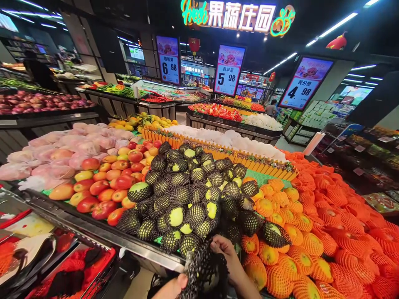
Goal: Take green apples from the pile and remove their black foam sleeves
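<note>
At the bottom centre, in front of the display edge, both my hands are on a black foam net sleeve (202, 265). My left hand (174, 286) is closed on its lower left side, with the thumb on top. My right hand (227, 250) pinches the upper right edge between thumb and fingers. More dark netting bunches below, and whether a fruit sits inside is hard to make out. Just beyond my hands is a heap of green apples (176, 216) in black foam nets, several showing bare green skin.
Red apples (102, 187) lie left of the heap, pink-wrapped fruit (75, 145) farther left. Orange-netted fruit (301, 259) fills the right. A metal display rim (140, 245) runs before me. A red-edged crate (77, 270) with discarded netting stands lower left. Price screens (230, 69) hang behind.
</note>
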`<action>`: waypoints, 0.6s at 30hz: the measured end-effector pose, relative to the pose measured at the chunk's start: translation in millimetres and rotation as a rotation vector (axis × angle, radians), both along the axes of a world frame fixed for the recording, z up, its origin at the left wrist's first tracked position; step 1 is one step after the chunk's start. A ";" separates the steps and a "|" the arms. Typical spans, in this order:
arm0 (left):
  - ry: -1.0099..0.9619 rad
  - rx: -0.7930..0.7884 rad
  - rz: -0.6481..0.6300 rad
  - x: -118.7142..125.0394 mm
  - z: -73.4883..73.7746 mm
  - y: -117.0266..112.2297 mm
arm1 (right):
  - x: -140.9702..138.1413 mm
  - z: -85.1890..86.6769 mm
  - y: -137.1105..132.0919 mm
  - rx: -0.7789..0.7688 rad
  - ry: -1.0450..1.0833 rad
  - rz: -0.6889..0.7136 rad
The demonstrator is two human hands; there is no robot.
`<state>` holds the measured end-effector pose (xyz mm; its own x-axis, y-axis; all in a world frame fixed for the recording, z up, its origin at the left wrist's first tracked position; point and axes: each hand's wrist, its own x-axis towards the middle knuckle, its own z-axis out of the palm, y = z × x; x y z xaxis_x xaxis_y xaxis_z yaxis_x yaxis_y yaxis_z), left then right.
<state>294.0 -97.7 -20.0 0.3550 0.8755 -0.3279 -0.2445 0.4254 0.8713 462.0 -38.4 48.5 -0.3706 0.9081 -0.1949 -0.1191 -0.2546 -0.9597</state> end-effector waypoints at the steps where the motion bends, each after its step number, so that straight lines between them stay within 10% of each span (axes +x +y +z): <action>1: -0.021 -0.017 0.001 -1.1 -0.7 -1.4 | 3.0 -1.6 -1.3 -0.016 0.008 -0.007; 9: -0.480 -0.249 0.046 0.0 -25.6 -5.8 | 22.8 2.2 -17.3 -0.476 0.229 -0.070; 18: -0.784 -0.340 0.274 8.3 -32.5 0.0 | 30.1 -28.7 -22.4 -0.507 0.182 -0.061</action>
<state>302.2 -97.7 -52.5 0.3790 0.8623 -0.3360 -0.8473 0.4693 0.2488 492.1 -60.8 19.7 -0.3892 0.7375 -0.5519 -0.3008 -0.6680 -0.6806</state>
